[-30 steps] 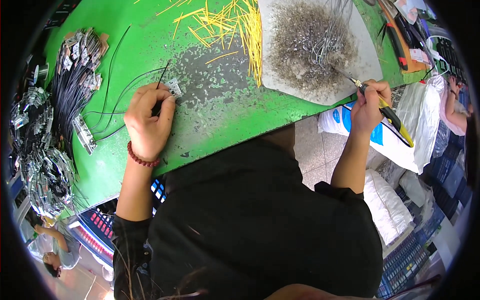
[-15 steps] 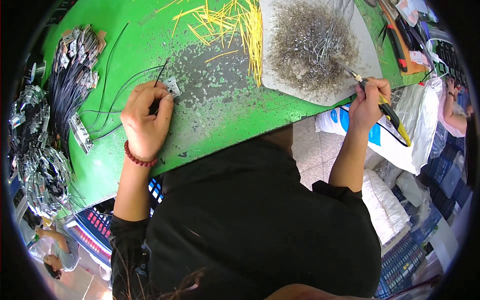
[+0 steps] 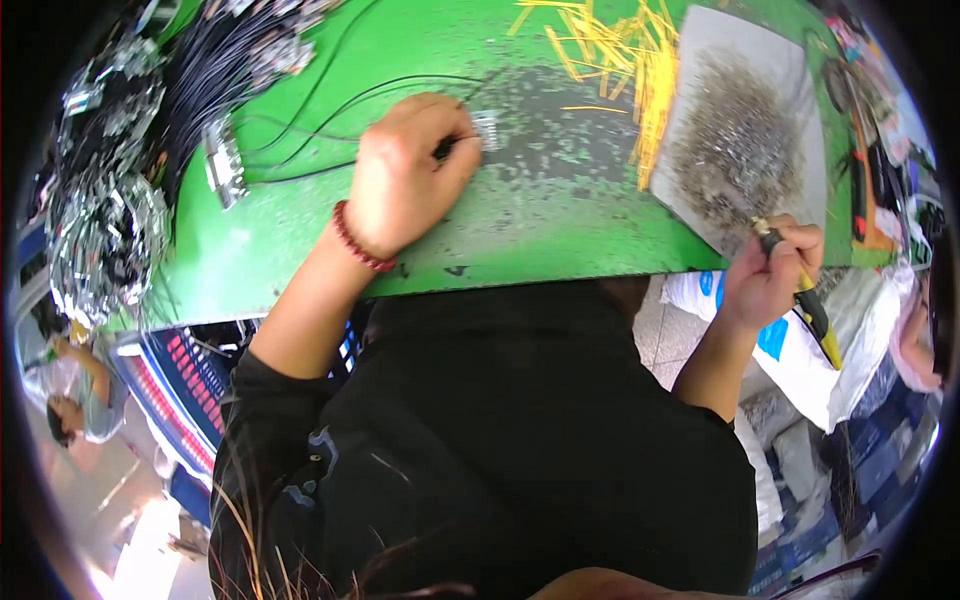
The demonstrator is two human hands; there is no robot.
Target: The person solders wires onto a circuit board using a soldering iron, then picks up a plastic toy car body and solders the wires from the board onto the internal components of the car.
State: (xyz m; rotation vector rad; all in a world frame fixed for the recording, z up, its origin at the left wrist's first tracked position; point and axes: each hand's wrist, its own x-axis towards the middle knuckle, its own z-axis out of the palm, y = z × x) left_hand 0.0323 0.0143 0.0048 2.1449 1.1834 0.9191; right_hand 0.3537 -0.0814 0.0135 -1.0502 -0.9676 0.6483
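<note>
Grey mat (image 3: 710, 35) at our 2 o'clock has a heap of fine debris (image 3: 740, 140) on it; can't see into the blue-and-red crate (image 3: 195, 385), around 8:30. Our left hand (image 3: 415, 175) is curled tight around a black cable (image 3: 310, 173), with a small metal plate (image 3: 486, 130) right by the fingertips at its 2 o'clock. Our right hand (image 3: 775, 270) grips a yellow-and-black tool (image 3: 822, 332), handle toward 5. Both forearms point to 1.

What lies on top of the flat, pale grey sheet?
A heap of fine, dark, silvery-flecked scraps covers the middle of the pale grey sheet, hiding the surface beneath. The right hand, holding a yellow-and-black tool, blocks part of the sheet's near edge.
</note>
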